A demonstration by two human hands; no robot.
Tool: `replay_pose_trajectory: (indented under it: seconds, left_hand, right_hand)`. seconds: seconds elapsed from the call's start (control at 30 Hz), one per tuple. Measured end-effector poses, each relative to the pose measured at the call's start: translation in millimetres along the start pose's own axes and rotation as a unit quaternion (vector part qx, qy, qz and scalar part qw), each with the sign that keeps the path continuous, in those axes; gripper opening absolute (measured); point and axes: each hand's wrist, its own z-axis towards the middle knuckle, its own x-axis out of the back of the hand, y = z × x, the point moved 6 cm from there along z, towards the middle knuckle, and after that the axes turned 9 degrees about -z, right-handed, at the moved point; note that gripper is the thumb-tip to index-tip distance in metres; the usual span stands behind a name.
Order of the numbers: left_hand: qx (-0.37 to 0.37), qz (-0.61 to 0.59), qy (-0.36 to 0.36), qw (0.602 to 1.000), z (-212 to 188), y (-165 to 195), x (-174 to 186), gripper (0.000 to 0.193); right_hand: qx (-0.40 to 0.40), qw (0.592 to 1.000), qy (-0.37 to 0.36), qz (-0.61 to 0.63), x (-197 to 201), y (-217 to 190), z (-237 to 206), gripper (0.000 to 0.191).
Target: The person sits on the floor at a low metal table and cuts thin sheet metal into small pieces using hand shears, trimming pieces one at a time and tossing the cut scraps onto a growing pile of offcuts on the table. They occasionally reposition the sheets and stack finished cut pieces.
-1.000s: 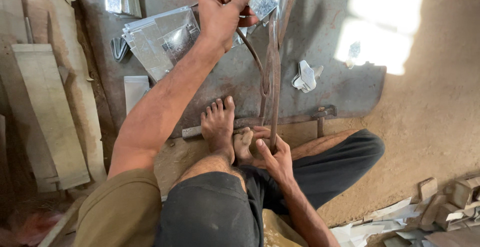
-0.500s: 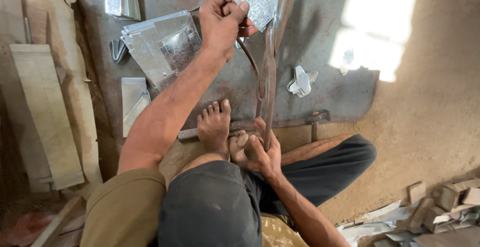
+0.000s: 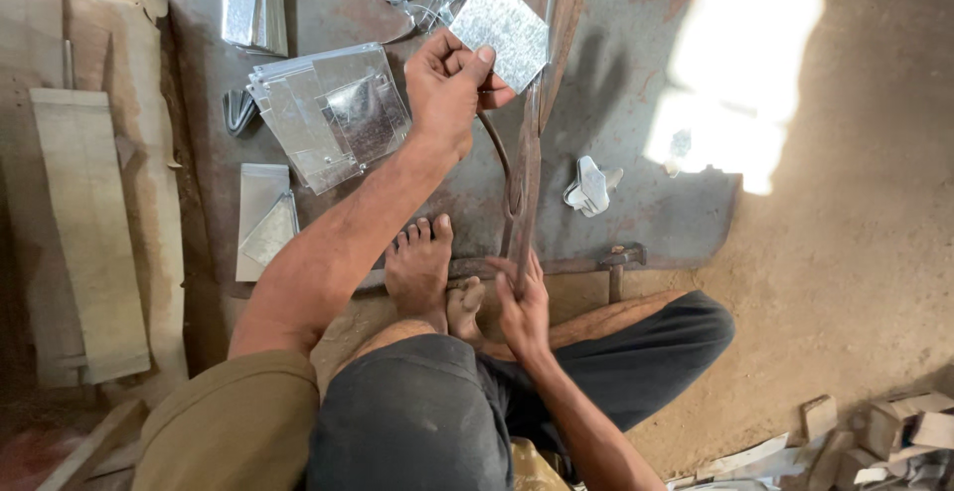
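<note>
A rusty metal floor plate lies on sandy ground, part sunlit. The left hand pinches a dull, speckled, many-sided galvanized sheet piece against the long shear blade. The right hand grips the shear's lower handle beside bare feet. Stacked sheet squares crowd the left; bare plate lies to the right.

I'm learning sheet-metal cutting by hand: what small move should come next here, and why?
Probably close the long shears with the right hand. The left hand already holds the metal piece against the blades, and the right hand grips the handle near the feet.
</note>
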Motion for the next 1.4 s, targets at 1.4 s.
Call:
replay_pose_trajectory:
  seconds: [1.4]
  left_hand:
    - [0.302, -0.016, -0.111, 0.947, -150.4, -27.9, 68.7, 0.057]
  right_hand:
    - [0.219, 0.935, 0.255, -0.110, 41.2, -94.6, 36.5, 0.028]
